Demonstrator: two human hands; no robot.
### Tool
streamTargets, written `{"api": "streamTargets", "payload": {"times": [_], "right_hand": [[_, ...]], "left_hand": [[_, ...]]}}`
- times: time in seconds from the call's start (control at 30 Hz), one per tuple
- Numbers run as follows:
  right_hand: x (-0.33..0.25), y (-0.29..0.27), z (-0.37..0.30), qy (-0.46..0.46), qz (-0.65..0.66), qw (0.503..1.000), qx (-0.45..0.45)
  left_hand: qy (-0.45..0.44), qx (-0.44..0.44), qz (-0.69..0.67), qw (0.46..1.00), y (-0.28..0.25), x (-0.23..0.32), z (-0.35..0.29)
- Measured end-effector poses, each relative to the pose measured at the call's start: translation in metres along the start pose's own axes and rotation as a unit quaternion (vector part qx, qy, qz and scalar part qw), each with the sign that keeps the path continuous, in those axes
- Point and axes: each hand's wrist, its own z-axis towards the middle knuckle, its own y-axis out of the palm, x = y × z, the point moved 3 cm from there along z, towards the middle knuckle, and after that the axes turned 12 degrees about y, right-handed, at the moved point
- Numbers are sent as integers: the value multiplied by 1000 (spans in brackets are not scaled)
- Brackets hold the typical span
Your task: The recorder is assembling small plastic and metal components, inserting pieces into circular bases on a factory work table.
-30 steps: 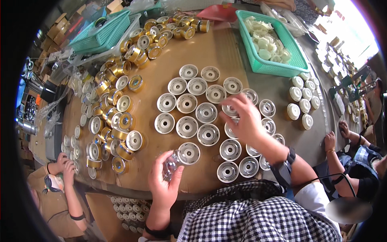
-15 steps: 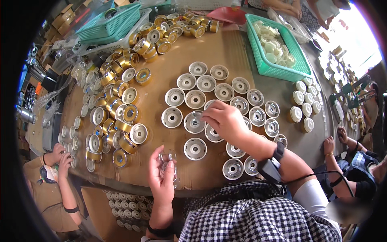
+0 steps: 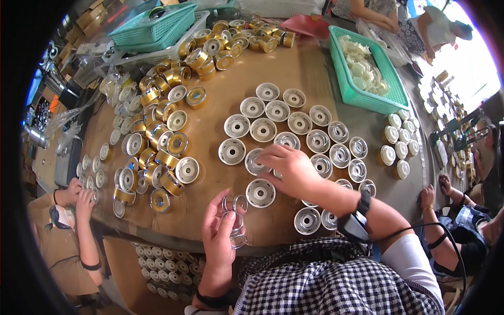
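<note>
My left hand (image 3: pixel 220 239) is curled round several thin shiny rings (image 3: pixel 239 203), which stick out past the thumb and fingers. To its right, several rows of white round cups with a hole in the middle (image 3: pixel 231 151) stand face up on the table. My right hand (image 3: pixel 287 167) reaches over them, fingers bent together at a partly covered cup (image 3: pixel 253 164); what the fingertips hold, if anything, is hidden. Many cups on the right, such as one shiny-lined cup (image 3: pixel 307 221), have a bright ring inside. A cup without such a ring (image 3: pixel 261 193) sits just below my right hand.
Gold-sided round parts (image 3: pixel 169 157) are heaped on the left. A green basket of pale plastic pieces (image 3: pixel 391 106) stands at the back right, near several white-topped parts (image 3: pixel 388 154). A red scoop (image 3: pixel 307 26) lies at the back. Co-workers' hands (image 3: pixel 84 202) work at the left; others are at the right.
My right hand has shifted nearer and to the left, from the middle of the cups onto one at their left side. My left hand still holds the rings, now fanned out more. The view has shifted slightly.
</note>
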Motion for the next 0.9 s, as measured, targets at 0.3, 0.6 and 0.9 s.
{"api": "streamTargets", "payload": {"times": [0.3, 0.6, 0.9], "right_hand": [[-31, -7, -23, 107, 284, 953, -1], [-16, 37, -23, 45, -61, 997, 1], [-17, 29, -22, 70, -42, 996, -40]], "left_hand": [[-73, -8, -105, 992, 10, -11, -4], [-141, 55, -224, 963, -3, -20, -5], [-98, 27, -153, 983, 6, -14, 0]]}}
